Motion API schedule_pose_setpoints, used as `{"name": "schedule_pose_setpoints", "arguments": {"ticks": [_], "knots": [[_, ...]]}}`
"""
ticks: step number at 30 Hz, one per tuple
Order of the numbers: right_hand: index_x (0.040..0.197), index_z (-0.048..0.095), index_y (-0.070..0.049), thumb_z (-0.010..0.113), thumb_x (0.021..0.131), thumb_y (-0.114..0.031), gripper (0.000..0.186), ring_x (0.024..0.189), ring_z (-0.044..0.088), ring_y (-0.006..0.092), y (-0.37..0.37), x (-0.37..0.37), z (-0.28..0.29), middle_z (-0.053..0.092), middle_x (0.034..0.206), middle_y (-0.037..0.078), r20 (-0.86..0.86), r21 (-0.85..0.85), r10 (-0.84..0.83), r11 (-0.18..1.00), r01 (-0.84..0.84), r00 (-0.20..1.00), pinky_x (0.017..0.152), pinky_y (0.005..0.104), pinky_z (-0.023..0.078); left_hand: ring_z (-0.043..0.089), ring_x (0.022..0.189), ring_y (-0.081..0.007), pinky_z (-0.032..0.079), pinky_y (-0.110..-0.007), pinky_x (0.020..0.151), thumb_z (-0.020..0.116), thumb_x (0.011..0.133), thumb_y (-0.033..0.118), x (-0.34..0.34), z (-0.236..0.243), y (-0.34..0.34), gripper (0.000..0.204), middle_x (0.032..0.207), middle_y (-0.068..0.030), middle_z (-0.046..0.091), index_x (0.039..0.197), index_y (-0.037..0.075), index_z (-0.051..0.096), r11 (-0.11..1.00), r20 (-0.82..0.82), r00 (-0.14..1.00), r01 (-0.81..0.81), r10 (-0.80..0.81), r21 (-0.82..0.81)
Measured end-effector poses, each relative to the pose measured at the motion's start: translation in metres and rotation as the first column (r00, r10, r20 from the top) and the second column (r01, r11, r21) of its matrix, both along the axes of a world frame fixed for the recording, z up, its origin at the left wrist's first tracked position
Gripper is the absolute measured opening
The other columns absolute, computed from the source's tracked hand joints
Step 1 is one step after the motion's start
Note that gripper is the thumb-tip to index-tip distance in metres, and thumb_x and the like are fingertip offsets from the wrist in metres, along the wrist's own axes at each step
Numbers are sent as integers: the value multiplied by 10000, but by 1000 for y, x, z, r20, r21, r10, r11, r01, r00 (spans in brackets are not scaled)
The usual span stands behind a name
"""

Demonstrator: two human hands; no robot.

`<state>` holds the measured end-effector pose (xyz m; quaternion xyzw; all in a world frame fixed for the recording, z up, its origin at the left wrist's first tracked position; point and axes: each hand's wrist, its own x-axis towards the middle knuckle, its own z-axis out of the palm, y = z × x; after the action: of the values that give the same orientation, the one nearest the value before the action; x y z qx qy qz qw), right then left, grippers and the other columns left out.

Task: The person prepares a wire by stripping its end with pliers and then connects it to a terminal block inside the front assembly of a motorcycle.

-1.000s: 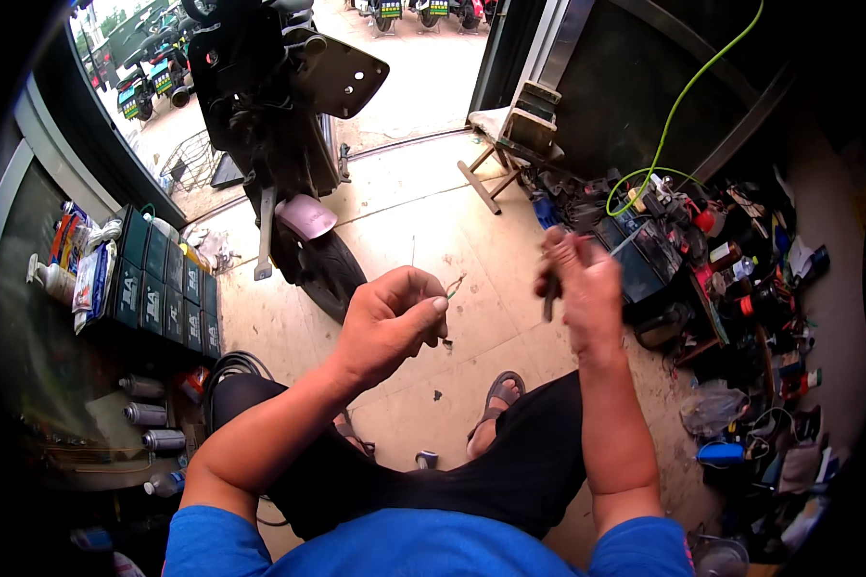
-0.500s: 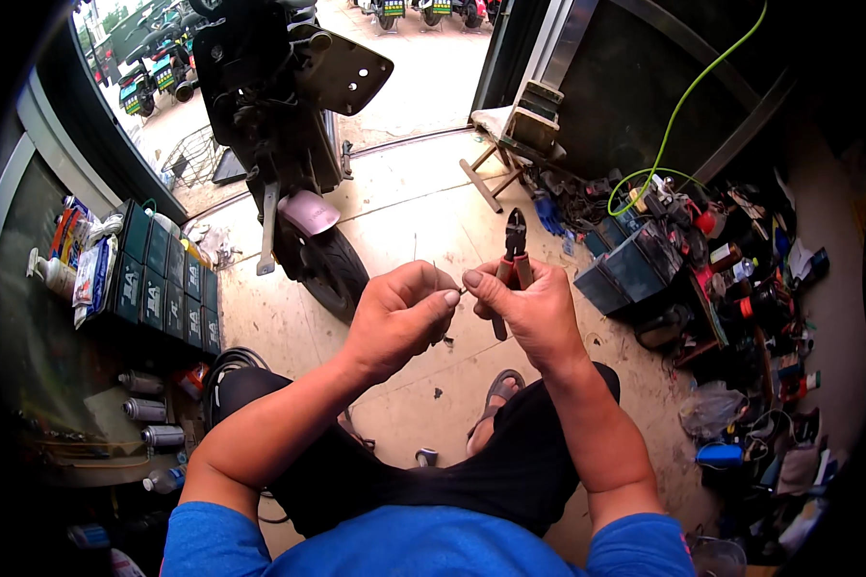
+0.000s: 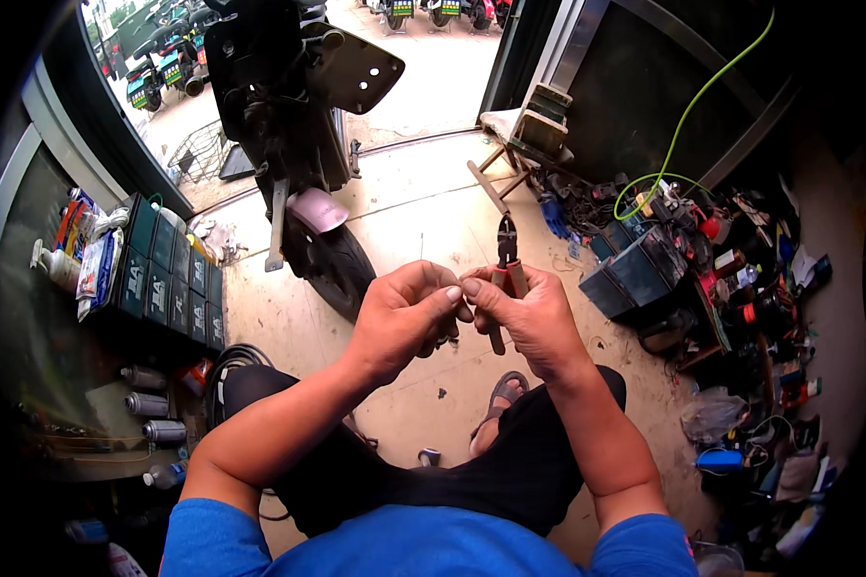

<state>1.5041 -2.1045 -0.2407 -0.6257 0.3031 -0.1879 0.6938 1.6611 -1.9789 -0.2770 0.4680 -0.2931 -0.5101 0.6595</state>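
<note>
Both hands meet in front of me, thumbs and forefingers closed together. My left hand (image 3: 401, 313) pinches a thin wire (image 3: 421, 248), whose fine end sticks up behind the knuckles. Most of the wire is covered by the fingers. In my right hand (image 3: 541, 322) is a pair of cutting pliers (image 3: 507, 238) with reddish handles, tucked between the fingers with the dark jaws pointing away from me. The thumb and forefinger of that hand press together against the left fingertips; what lies between them is too small to make out.
Ahead to the left stands a scooter wheel (image 3: 335, 274) under a pink fender (image 3: 318, 211). Stacked batteries (image 3: 168, 288) are at left, beside spray cans (image 3: 147, 404). A small wooden stool (image 3: 541, 125), more batteries (image 3: 625, 279) and a cluttered heap of parts lie right, below a green hose (image 3: 678, 135).
The two hands have drawn slightly closer, fingertips now touching. The pliers have tilted a little to the left in my right hand. The whole view has shifted slightly.
</note>
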Motion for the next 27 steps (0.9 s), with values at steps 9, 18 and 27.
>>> {"name": "schedule_pose_setpoints", "arguments": {"ticks": [9,18,27], "knots": [[1044,739,-3,812,948,-236,262,699,686,114,-5,-5,-2,746,835,66,23,-19,-40,999,40,999,644,249,527,667,724,-72,471,-197,520,674,1049,176,-1,-1,2,245,993,-97,779,1213,-3,707,992,89,995,38,-49,118],[1070,746,-19,810,942,-249,271,702,694,95,-1,-8,3,772,879,61,46,-17,-84,996,84,995,582,208,489,665,768,-68,486,-218,556,730,1004,139,4,-29,-12,166,962,-39,761,1104,14,771,941,563,777,-109,282,-321],[1101,749,-19,786,964,-271,289,681,682,95,-2,-12,5,750,845,39,28,-44,-77,996,78,997,513,201,439,636,638,-85,470,-221,497,655,1063,182,-9,1,0,182,906,-69,737,1131,14,674,993,101,991,81,-89,80]]}}
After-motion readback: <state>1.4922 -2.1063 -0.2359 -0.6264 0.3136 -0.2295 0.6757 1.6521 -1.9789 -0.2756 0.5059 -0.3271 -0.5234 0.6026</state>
